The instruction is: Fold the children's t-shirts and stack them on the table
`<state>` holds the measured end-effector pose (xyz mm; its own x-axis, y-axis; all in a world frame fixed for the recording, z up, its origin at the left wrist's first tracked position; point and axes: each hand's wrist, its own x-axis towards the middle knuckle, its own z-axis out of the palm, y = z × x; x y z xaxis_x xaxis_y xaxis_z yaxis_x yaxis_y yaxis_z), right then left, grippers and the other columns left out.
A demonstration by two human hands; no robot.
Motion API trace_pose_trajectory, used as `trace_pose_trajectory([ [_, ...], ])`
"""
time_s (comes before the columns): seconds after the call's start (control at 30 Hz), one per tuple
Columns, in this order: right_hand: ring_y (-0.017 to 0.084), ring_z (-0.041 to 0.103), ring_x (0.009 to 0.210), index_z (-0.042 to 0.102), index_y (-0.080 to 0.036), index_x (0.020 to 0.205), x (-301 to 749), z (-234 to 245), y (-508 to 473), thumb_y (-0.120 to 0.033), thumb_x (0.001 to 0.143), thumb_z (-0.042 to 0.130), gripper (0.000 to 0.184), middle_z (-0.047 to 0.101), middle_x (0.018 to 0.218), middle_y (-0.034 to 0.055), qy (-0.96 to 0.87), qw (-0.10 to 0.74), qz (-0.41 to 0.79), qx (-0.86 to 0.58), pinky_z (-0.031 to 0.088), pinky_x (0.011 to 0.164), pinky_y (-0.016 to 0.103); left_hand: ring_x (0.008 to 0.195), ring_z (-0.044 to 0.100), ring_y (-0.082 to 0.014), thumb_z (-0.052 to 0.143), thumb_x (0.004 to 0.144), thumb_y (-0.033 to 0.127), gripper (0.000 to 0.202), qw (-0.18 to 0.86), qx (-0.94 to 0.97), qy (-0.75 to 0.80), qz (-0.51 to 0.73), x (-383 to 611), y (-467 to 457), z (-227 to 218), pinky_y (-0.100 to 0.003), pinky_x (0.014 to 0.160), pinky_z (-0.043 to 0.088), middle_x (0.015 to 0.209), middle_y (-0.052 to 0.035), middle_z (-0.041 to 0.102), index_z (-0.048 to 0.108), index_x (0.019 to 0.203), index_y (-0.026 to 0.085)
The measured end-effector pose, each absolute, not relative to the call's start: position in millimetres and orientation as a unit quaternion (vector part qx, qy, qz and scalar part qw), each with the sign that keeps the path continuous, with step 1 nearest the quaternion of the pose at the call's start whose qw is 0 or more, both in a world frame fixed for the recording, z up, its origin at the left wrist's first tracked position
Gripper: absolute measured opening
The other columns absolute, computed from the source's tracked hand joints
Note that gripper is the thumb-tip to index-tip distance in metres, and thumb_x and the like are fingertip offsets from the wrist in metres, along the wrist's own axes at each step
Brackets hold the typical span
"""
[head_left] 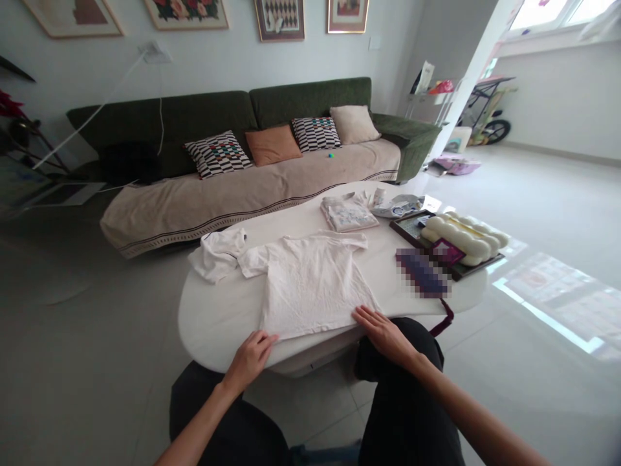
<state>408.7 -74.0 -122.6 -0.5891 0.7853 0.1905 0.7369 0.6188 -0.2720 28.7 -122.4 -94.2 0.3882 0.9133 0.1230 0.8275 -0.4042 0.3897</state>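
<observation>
A pale T-shirt (310,278) lies spread on the white table (213,336), its hem toward me and its sleeves at the far side. At the hem's left corner, the fingers of my left hand (250,359) are curled together on the cloth. My right hand (385,333) rests on the right hem corner with its fingers stretched out flat. To the left of the shirt, close to its sleeve, is a crumpled white garment (218,254). A folded, printed pale garment (349,212) lies beyond the shirt, toward the back of the table.
A dark tray (412,231) at the table's right holds a cream bubble-shaped object (466,239). Beside it lies a blurred dark item (422,273). A white and blue plastic packet (400,206) sits behind. A green sofa (310,97) with cushions stands beyond the table.
</observation>
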Motion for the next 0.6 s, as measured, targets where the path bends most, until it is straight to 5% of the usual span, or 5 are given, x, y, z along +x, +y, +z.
trace_pose_trajectory([
  [0.13,0.019,0.045,0.118,0.051,-0.022,0.121,423,-105,-62,-0.021,0.082,0.042,0.040,0.051,0.126,0.0065,-0.873,0.139,0.178,-0.433,0.037,0.097,0.036,0.085,0.058,-0.0141,0.038,0.087,0.028,0.027,0.187,0.815,0.528,0.147,19,-109,-78,-0.023,0.077,0.046,0.089,-0.0025,0.062,0.062,0.099,0.025],
  [0.27,0.019,0.062,0.089,0.064,-0.020,0.096,433,-85,-19,-0.029,0.083,0.042,0.027,0.067,0.096,0.0065,-0.793,0.215,0.251,-0.512,0.045,0.082,0.032,0.091,0.058,-0.0144,0.037,0.088,0.029,0.028,0.164,0.806,0.540,0.177,23,-54,-69,-0.025,0.082,0.046,0.096,-0.0028,0.062,0.062,0.101,0.023],
  [0.43,0.018,0.060,0.064,0.064,-0.016,0.064,441,-83,71,-0.032,0.070,0.055,0.019,0.065,0.063,0.0048,-0.630,0.305,0.331,-0.632,0.045,0.061,0.028,0.111,0.049,-0.0183,0.043,0.084,0.028,0.031,0.078,0.818,0.534,0.200,56,39,-85,-0.035,0.095,0.040,0.117,-0.0080,0.056,0.058,0.110,0.019],
  [0.6,0.014,0.057,0.052,0.059,-0.014,0.061,449,-104,155,-0.032,0.070,0.052,0.022,0.059,0.053,0.0045,-0.511,0.344,0.371,-0.695,0.043,0.049,0.023,0.124,0.036,-0.0239,0.044,0.084,0.026,0.035,0.038,0.843,0.511,0.165,104,118,-102,-0.042,0.100,0.034,0.127,-0.0117,0.048,0.054,0.116,0.016],
])
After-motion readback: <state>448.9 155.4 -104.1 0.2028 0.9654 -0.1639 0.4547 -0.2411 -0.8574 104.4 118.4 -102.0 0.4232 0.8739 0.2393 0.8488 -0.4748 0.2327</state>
